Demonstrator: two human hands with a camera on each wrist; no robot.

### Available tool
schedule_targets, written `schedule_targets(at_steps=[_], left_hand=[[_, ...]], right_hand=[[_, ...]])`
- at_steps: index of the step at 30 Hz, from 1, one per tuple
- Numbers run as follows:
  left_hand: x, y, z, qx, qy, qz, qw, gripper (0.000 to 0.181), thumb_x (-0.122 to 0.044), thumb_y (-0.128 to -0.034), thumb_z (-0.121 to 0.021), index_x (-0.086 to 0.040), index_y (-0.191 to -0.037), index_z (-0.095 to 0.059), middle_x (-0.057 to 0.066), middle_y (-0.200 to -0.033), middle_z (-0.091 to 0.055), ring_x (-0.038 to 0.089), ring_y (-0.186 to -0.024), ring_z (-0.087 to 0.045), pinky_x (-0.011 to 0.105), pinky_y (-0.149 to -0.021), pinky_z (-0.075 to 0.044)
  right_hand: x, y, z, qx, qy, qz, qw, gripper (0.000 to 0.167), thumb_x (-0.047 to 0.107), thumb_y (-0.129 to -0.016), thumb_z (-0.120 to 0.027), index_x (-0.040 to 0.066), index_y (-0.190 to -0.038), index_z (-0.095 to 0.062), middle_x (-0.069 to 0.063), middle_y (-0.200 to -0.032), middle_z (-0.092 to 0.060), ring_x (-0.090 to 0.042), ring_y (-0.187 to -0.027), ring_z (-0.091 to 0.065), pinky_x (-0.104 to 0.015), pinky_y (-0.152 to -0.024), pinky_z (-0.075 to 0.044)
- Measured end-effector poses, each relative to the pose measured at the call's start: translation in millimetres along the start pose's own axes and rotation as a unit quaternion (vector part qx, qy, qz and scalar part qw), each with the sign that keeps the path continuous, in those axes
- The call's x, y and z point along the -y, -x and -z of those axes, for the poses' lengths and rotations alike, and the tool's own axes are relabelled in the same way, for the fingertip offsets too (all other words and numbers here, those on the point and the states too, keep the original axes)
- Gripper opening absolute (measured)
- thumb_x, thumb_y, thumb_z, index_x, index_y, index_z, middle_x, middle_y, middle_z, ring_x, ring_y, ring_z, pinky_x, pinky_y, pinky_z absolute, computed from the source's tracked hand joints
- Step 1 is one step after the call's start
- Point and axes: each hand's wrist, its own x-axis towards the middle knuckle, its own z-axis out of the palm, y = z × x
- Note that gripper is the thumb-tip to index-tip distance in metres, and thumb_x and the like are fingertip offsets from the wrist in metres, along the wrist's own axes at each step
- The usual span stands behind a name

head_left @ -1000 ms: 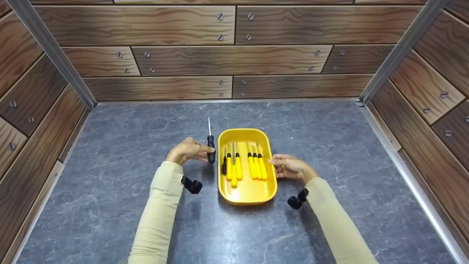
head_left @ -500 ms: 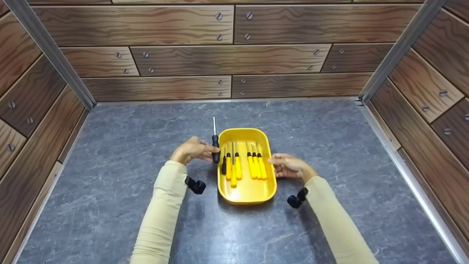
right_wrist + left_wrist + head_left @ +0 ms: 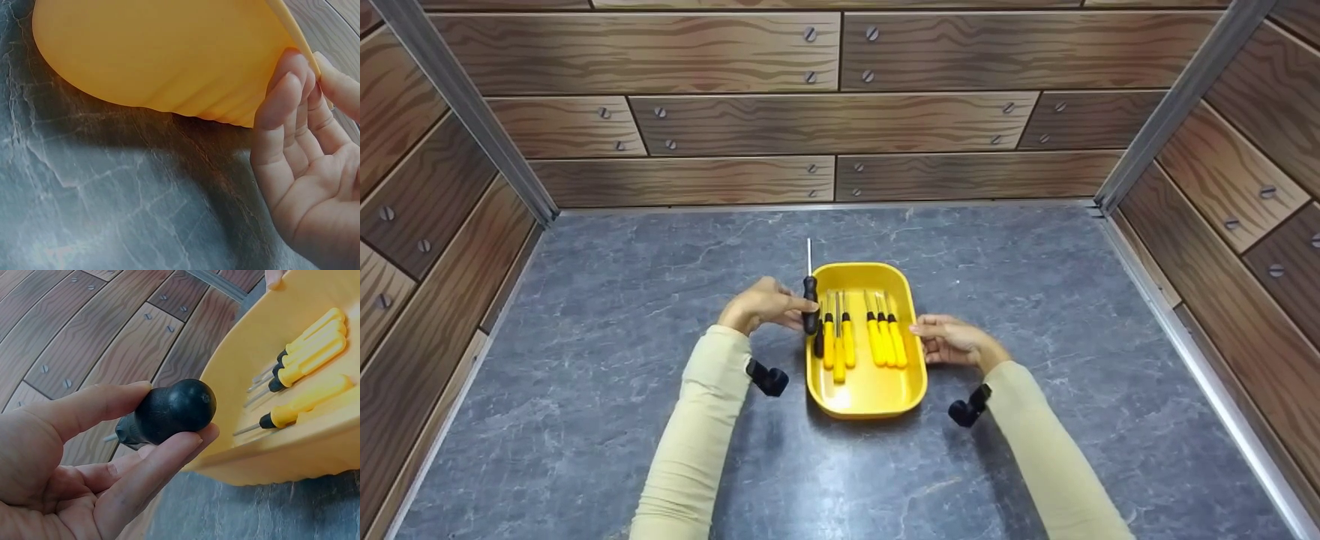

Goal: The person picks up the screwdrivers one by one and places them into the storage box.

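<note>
My left hand (image 3: 765,304) pinches a black-handled screwdriver (image 3: 810,304) by its grip, thumb on one side and fingers on the other. Its metal shaft points toward the back wall, and the handle overlaps the left rim of a yellow tray (image 3: 866,401) in the head view. In the left wrist view the rounded butt of the black screwdriver (image 3: 183,408) faces the camera. Several yellow-handled screwdrivers (image 3: 885,337) and a smaller black one (image 3: 819,341) lie inside the tray. On the tray's right side my right hand (image 3: 956,343) pinches the rim between thumb and fingers (image 3: 281,101).
The tray stands on a grey marbled tabletop (image 3: 1020,255). Wood-patterned panels (image 3: 735,124) rise at the back and on both sides, with metal strips (image 3: 1192,352) along the edges.
My left hand has carried the black screwdriver to the right, from beside the tray to over its left rim. The right hand and the tray have stayed in place.
</note>
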Motion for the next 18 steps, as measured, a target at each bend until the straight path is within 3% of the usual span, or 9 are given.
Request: schedule_targets(at_steps=[13, 18], left_hand=[[-5.9, -2.5, -12.1, 0.018, 0.001, 0.000, 0.9998, 0.035, -0.007, -0.0863, -0.070, 0.012, -0.115, -0.061, 0.028, -0.113, -0.066, 0.013, -0.063, -0.070, 0.036, -0.087, -0.060], [-7.8, -2.8, -14.6, 0.012, -0.002, 0.003, 0.9999, 0.034, -0.007, -0.0859, -0.070, 0.011, -0.113, -0.061, 0.021, -0.098, -0.073, 0.013, -0.063, -0.070, 0.035, -0.084, -0.061]], right_hand=[[0, -0.2, 0, 0.003, 0.001, 0.001, 1.0000, 0.016, 0.017, -0.099, -0.052, 0.016, -0.083, -0.052, 0.005, -0.075, -0.066, -0.008, -0.067, -0.063, -0.020, -0.065, -0.056], [0, -0.6, 1, 0.001, 0.003, 0.001, 1.0000, 0.016, 0.018, -0.099, -0.052, 0.016, -0.084, -0.052, 0.005, -0.075, -0.066, -0.008, -0.067, -0.063, -0.020, -0.065, -0.056]])
